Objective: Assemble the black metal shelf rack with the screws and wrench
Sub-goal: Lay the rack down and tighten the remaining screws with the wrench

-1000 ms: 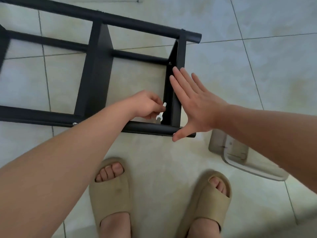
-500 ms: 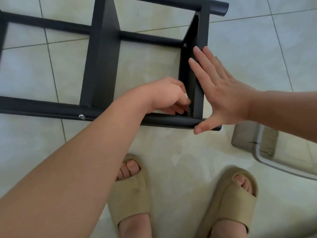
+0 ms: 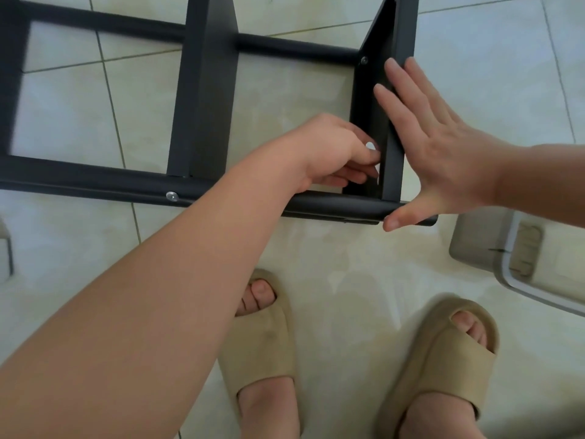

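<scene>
Right, straight to the left hand: its fingers are curled tight, pinching a small pale wrench, and only a white tip of it peeks out between thumb and forefinger. That hand is tucked into the inner corner where the black end panel meets the near black round tube. Whether the wrench is seated on a screw there I cannot tell, because the fingers hide it.

On the other side, the right hand is wide open. Its fingers are straight and close together, laid flat against the outer edge of that same end panel. The thumb is splayed downward and touches the end of the near tube. So one hand is clamped on the tool, and the other is spread and pressing the frame.

Moving outward, the black metal shelf rack lies on its side on the pale glossy floor tiles. Its long tubes run left to right, with a flat middle panel between them and the end panel at the right. A dark screw head shows at the far corner of the end panel. A shiny silver screw head sits in the near tube, just below the middle panel.

At the bottom, two feet in beige foam slide sandals stand just short of the near tube. At the right edge rests a grey and white plastic object, partly out of view.
</scene>
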A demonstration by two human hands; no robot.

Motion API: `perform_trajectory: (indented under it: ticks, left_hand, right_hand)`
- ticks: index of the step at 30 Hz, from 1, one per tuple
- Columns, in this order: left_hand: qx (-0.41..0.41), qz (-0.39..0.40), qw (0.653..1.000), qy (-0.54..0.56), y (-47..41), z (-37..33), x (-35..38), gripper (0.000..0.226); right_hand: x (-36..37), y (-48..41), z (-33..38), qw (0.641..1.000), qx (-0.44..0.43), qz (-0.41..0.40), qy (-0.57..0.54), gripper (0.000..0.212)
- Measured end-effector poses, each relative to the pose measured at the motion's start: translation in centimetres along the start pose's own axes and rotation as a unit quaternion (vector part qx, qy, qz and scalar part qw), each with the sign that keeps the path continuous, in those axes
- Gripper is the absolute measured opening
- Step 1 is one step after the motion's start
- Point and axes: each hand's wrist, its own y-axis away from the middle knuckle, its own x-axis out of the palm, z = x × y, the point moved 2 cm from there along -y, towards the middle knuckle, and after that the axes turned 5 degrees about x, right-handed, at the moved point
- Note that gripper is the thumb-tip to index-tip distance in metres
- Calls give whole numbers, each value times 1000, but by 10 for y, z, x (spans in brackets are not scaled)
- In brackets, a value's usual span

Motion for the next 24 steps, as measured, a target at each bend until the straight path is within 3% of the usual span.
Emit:
perform_trajectory:
  ticks: [9,18,24]
  left_hand:
    - [3,7,999,-47,-1,1,2,11]
    - [5,-22,1000,18,1,-1,-2,8]
    - [5,-13,1000,-9,3,-2,0,9]
  right_hand:
    - [0,0,1,1000,6,-2,-7,150]
    - [0,0,2,1000,6,-6,-11,149]
    - [1,0,2,1000,4,-11,-9,148]
